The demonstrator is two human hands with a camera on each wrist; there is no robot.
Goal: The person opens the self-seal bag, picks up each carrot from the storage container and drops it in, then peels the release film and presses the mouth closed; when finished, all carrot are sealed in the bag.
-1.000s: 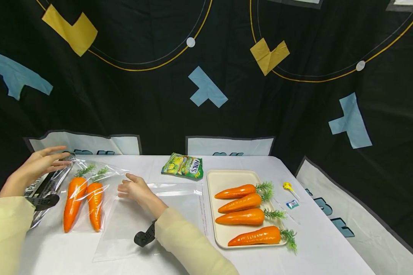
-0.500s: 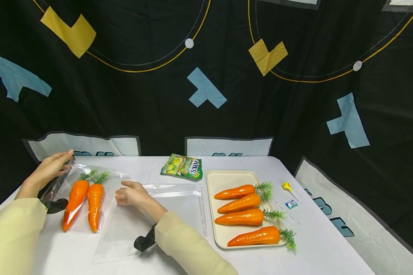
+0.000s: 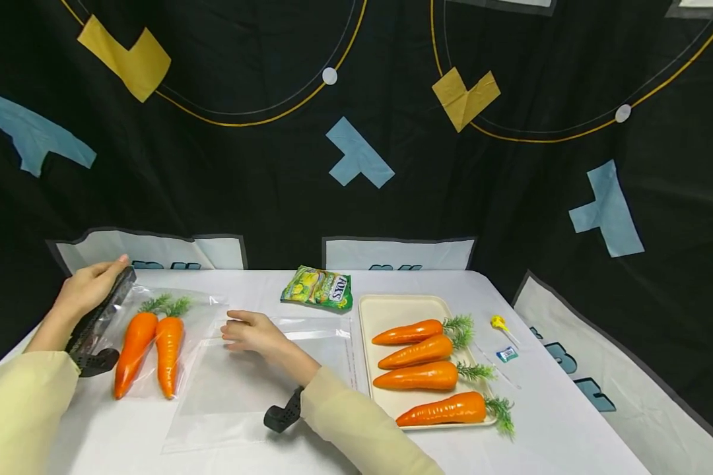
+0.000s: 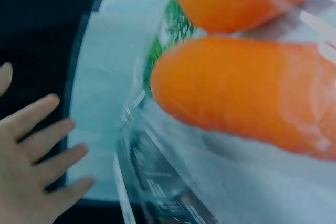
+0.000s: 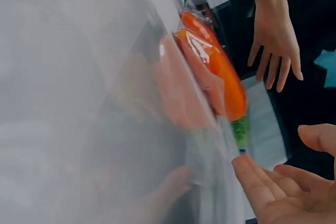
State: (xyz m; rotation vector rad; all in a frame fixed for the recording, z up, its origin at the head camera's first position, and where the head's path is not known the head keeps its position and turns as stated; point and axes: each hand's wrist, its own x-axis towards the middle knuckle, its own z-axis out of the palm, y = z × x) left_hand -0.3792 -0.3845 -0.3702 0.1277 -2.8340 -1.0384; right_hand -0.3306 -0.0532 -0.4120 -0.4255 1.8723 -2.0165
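White table [image 3: 541, 432] — bagged carrots [image 3: 169, 349]; flat clear bag [image 3: 243, 389]; green packet [image 3: 317, 288]; beige tray [image 3: 404, 309]

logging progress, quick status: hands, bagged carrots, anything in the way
Left hand empty near dark package, right hand empty over flat clear bag. Two bagged carrots side by side. Possible snag: that package, left of them.
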